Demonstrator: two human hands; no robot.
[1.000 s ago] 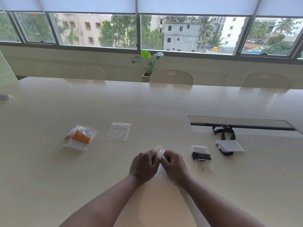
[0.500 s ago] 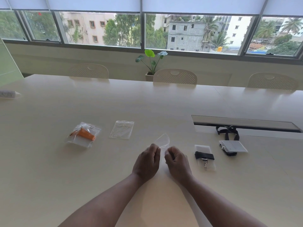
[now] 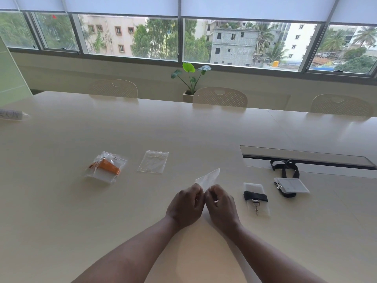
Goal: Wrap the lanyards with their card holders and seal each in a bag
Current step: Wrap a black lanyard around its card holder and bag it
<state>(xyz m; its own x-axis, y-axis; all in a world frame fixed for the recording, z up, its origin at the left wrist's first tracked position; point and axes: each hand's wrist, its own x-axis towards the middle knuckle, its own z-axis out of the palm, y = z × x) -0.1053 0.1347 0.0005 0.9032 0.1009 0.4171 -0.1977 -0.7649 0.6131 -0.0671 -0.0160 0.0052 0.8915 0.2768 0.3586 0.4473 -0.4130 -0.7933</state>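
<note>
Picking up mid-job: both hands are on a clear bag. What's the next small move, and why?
Probably pull the clear bag's mouth open: left hand and right hand pinch its near edge, and it looks empty. The wrapped black lanyard lies unbagged just right of them, likely next in.

- We reach both bare forearms in from the lower edge, converging toward the middle.
- Our left hand [image 3: 186, 207] is knuckles-up, fingers curled, thumb and fingertips pinching.
- Our right hand [image 3: 221, 205] sits just beside it, almost touching, fingers likewise curled into a pinch.
- A silver band shows on one right finger.
</note>
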